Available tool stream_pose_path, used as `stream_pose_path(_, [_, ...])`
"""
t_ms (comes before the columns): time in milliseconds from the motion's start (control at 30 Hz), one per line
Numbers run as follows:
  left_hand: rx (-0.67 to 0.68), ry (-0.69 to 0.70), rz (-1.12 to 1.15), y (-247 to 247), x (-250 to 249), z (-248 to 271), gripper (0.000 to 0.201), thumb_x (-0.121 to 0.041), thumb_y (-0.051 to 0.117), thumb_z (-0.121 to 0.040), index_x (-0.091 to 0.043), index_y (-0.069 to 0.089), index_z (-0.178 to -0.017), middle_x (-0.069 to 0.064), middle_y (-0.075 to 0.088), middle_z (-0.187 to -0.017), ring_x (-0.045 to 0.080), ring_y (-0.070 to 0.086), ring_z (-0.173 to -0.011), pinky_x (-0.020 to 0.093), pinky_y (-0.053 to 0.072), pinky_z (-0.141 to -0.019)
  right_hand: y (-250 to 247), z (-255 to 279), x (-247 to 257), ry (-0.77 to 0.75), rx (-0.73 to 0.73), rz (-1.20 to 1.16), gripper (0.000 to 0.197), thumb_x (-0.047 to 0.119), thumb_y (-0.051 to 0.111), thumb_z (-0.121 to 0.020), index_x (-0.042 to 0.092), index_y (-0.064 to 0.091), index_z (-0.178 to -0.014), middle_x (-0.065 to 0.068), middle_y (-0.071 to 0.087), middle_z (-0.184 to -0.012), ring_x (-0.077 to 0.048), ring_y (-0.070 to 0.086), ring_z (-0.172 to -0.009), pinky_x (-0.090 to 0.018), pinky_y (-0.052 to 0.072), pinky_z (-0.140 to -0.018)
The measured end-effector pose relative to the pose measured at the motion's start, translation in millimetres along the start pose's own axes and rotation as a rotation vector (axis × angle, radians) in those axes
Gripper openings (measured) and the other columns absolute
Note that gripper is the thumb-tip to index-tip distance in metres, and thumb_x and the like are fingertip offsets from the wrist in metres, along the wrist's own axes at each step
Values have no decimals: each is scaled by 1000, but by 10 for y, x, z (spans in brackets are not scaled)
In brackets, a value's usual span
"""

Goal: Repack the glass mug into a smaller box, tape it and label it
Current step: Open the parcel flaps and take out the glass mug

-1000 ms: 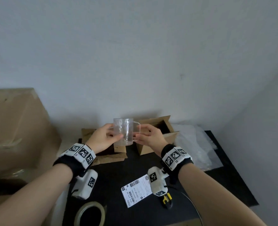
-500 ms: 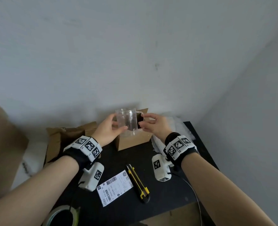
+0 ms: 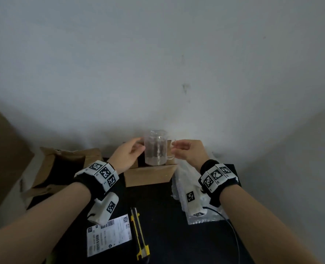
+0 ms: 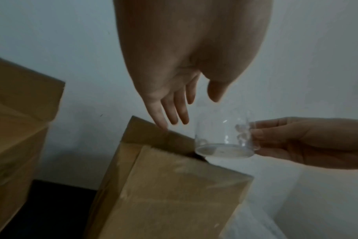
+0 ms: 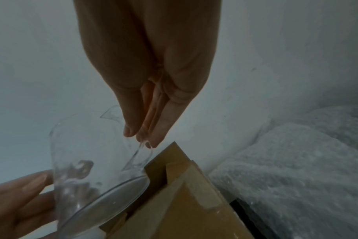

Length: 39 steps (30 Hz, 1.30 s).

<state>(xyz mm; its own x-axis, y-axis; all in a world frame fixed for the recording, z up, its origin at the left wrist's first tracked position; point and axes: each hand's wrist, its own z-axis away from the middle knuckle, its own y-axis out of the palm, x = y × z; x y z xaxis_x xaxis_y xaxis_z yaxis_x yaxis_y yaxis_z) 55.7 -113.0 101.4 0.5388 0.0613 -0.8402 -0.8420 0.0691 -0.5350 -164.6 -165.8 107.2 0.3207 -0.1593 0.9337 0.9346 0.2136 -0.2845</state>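
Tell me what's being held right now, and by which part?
The glass mug: right hand pinches its handle; left hand fingers rest against its side.

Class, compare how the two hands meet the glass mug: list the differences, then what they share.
The right hand pinches the mug by its handle; the left hand lies against its side with straight fingers. Right fingers are curled; left ones are extended. Both are above the small box.

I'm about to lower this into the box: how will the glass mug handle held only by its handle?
The glass mug is clear and thin-walled, so probably fragile against the box edge. The right hand only pinches the handle, so it may swing. The left hand with straight fingers at its side likely steadies it.
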Motion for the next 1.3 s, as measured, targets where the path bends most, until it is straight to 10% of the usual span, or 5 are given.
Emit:
stream_pose_path(233, [19, 42, -345, 147, 441, -17, 21, -12, 48, -95, -18, 66, -103, 1, 58, -117, 19, 51, -116, 30, 38, -99, -142, -130, -127, -16, 83, -13, 28, -6, 71, -77, -5, 66, -105, -13, 68, -91, -22, 66, -85, -32, 57, -83])
stream_pose_path(500, [271, -107, -707, 209, 517, -42, 40, -60, 48, -86, -49, 51, -124, 2, 3, -156, 30, -7, -143, 50, 10, -117, -126, -209, -150, -101, 140, 97, 25, -5, 72, -77, 0, 69, -101, 0, 69, -78, -3, 66, -71, -22, 57, -79])
stream_pose_path(733, [163, -72, -523, 213, 509, -44, 40, -51, 66, -78, -23, 49, -100, 4, 9, -149, 28, 23, -136, 38, 33, -109, -66, -204, -119, -164, 201, 211, 24, -3, 75, -74, 6, 72, -96, 4, 69, -78, -1, 67, -72, -20, 55, -81])
stream_pose_path(933, [80, -66, -496, 112, 495, 9, 61, -53, 75, -66, -17, 40, -101, 2, 5, -148, 16, 52, -97, 29, 48, -78, -64, -203, -11, -225, 251, 291, 31, -5, 74, -74, 11, 71, -100, -1, 70, -82, 7, 64, -67, -10, 51, -75])
stream_pose_path(1300, [65, -169, -431, 85, 541, 69, 105, -49, 84, -56, -9, 28, -136, -5, -15, -153, 22, 45, -125, 31, 42, -95, 272, -113, 68, -471, 381, 852, 27, 12, 70, -83, 16, 71, -110, -2, 73, -103, -13, 67, -91, -28, 52, -87])
